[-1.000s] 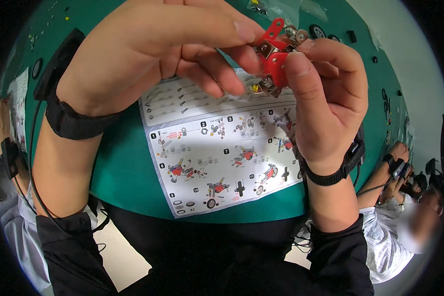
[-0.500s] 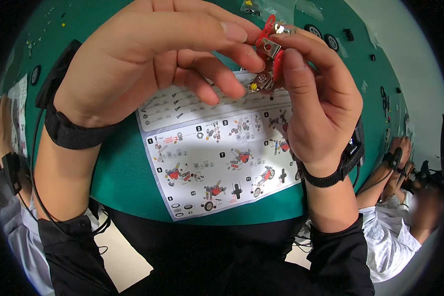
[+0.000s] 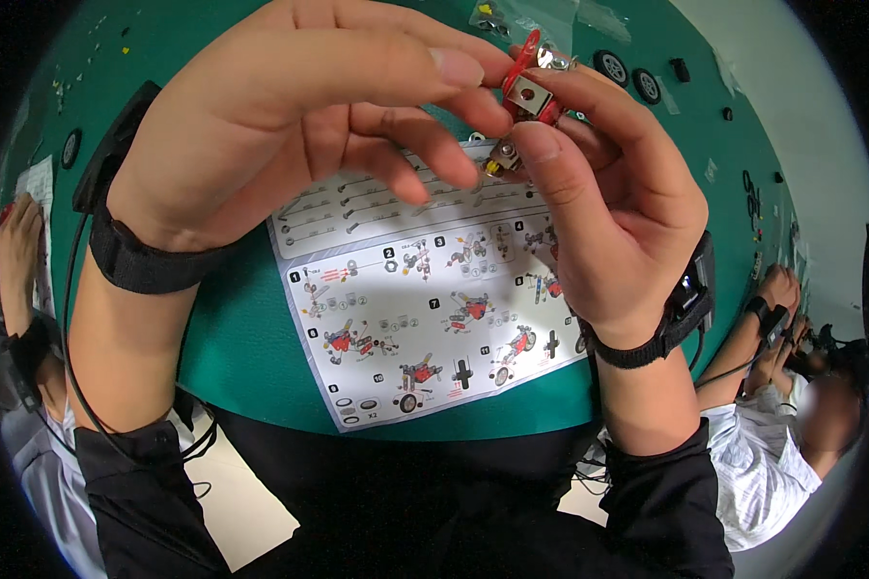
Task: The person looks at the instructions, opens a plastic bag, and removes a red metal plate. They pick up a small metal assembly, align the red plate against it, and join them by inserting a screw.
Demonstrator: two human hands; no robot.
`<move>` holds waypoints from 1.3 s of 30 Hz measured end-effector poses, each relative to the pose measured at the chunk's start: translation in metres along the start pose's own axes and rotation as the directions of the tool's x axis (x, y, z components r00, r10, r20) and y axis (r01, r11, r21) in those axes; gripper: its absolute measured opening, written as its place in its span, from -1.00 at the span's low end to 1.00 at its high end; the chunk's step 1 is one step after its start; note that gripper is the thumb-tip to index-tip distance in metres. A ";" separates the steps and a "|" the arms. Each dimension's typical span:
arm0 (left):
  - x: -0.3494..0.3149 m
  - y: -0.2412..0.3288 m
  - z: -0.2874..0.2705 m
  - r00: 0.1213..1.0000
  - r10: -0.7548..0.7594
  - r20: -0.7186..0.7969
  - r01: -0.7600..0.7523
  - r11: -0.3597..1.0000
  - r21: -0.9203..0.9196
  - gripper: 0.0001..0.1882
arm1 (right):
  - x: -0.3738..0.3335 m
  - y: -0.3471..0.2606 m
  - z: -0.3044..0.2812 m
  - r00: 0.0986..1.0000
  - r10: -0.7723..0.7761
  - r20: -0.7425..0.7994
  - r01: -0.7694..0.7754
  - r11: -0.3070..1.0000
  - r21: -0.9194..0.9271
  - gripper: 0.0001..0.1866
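Note:
In front of me, above the sheet, is a small partly built toy model (image 3: 528, 94) of red pieces, silvery metal brackets and a yellow bit at its lower end. My right hand (image 3: 623, 183) grips it from the right, thumb in front and index finger along its upper side. My left hand (image 3: 290, 116) reaches in from the left, its foremost fingertips closed against the model's red part. The thumb stands a little apart, and the lower fingers are loosely curled with nothing in them. Fingers hide part of the model.
A printed instruction sheet (image 3: 425, 318) lies on the green table (image 3: 241, 357) below my hands. Two black wheels (image 3: 628, 77), a clear plastic bag (image 3: 521, 24) and small black parts lie beyond. Another wheel (image 3: 71, 148) is at left. Other people sit at both sides.
My right thumb has shifted left and down across the model, covering more of its lower middle. The model has turned slightly; my left hand has hardly moved.

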State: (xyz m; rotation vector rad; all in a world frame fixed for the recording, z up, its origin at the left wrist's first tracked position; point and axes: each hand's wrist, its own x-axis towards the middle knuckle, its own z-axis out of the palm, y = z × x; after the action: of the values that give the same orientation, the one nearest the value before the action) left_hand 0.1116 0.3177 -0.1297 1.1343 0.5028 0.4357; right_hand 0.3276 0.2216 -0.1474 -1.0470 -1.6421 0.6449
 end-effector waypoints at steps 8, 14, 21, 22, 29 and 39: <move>-0.006 0.000 0.010 0.998 0.060 -0.017 -0.059 0.995 0.075 -0.57 | 0.000 -0.008 0.007 0.982 0.184 -0.046 -0.162 0.938 0.306 -0.69; -0.006 -0.006 0.027 0.931 0.325 -0.165 -0.194 0.824 0.532 -0.75 | -0.001 -0.005 0.005 0.950 0.307 0.053 -0.299 0.849 0.437 -0.68; -0.005 -0.010 0.025 0.827 0.552 -0.107 -0.359 0.664 0.656 -0.78 | 0.000 -0.011 0.005 0.904 0.400 0.149 -0.413 0.733 0.540 -0.66; -0.004 -0.010 0.018 0.796 0.605 0.006 -0.422 0.547 0.723 -0.79 | 0.000 -0.011 0.004 0.893 0.416 0.172 -0.439 0.720 0.537 -0.65; -0.009 -0.008 0.020 0.865 0.501 -0.041 -0.422 0.769 0.480 -0.81 | 0.000 -0.008 -0.003 0.898 0.360 0.252 -0.439 0.728 0.526 -0.64; -0.002 -0.001 0.009 0.843 0.517 0.146 -0.493 0.637 0.592 -0.78 | 0.002 -0.011 -0.011 0.873 0.299 0.386 -0.480 0.668 0.569 -0.63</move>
State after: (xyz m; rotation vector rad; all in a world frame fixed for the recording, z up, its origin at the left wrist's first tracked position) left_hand 0.1159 0.3095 -0.1272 1.9294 0.3506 0.8251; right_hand 0.3342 0.2167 -0.1343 -0.8019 -1.2227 1.5882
